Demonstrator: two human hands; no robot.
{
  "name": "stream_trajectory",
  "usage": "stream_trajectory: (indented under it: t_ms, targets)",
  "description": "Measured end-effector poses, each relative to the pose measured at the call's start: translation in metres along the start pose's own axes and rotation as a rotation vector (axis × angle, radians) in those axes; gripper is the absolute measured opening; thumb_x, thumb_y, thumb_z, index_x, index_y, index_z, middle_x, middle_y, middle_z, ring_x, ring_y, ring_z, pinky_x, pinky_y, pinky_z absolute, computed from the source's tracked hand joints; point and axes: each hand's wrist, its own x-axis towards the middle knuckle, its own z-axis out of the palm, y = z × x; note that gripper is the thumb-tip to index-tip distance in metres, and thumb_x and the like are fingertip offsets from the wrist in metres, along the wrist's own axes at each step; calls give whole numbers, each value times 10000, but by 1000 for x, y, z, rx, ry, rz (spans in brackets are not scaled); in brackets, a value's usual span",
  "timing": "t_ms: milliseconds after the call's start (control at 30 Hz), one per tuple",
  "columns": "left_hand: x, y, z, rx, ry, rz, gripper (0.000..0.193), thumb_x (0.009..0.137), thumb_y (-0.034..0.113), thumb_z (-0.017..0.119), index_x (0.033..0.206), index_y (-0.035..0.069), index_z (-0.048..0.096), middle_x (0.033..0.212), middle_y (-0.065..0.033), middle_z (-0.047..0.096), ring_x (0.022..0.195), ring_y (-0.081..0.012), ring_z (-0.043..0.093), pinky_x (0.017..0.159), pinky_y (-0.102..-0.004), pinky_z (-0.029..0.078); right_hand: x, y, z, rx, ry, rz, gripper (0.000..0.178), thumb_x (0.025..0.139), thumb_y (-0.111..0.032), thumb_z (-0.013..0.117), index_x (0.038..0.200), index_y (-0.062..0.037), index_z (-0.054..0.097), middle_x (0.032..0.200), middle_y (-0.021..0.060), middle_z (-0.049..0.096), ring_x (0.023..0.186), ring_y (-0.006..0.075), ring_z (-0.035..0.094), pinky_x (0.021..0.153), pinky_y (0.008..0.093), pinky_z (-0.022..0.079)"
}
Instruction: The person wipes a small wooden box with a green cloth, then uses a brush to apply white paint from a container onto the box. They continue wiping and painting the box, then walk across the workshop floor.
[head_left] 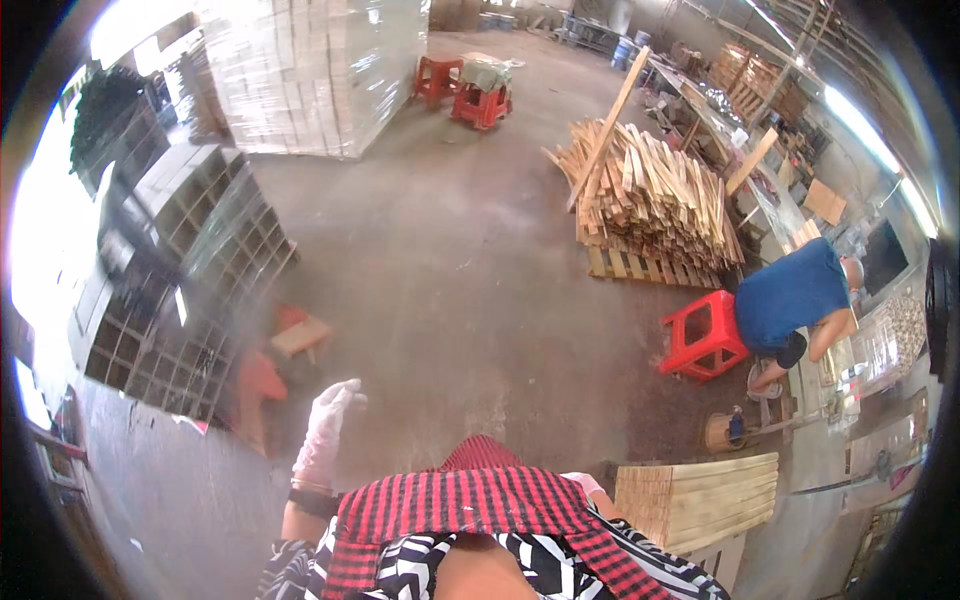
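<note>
- My left hand [328,430], white-gloved, hangs over the bare floor [450,270]; grip loose, fingers half open, holding nothing.
- My right hand [583,483] is mostly hidden behind the red checked cloth [470,500]; can't tell its grip.
- It sits just beside a plank stack [700,500].
- Red stool [703,335] next to a person in blue [790,295]; slat pile [650,200] beyond.

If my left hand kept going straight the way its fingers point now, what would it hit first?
Probably nothing soon: the gloved left hand holds nothing and points up and ahead over bare concrete floor. The small wooden stool sits just left of that line, though depth is unclear.
</note>
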Motion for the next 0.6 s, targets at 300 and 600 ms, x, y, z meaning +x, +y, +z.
stream_trajectory:
  t_ms: [300,600]
  targets:
    - [240,58,66,38,13,-38,304,858,229,548,1027,-21,590,813,-101,638,744,-164,594,702,-280,464,131,-183,-54,-1265,111,-212,194,786,-198,499,846,-65,627,879,149,634,869,305,612,725,400,492]
    - [443,94,79,-62,143,-74,296,862,224,524,1047,-1,580,813,-116,637,702,-196,610,641,-301,504,284,-510,-137,-212,161,-41,244,844,-301,485,834,-76,580,734,17,599,548,114,474,493,278,381]
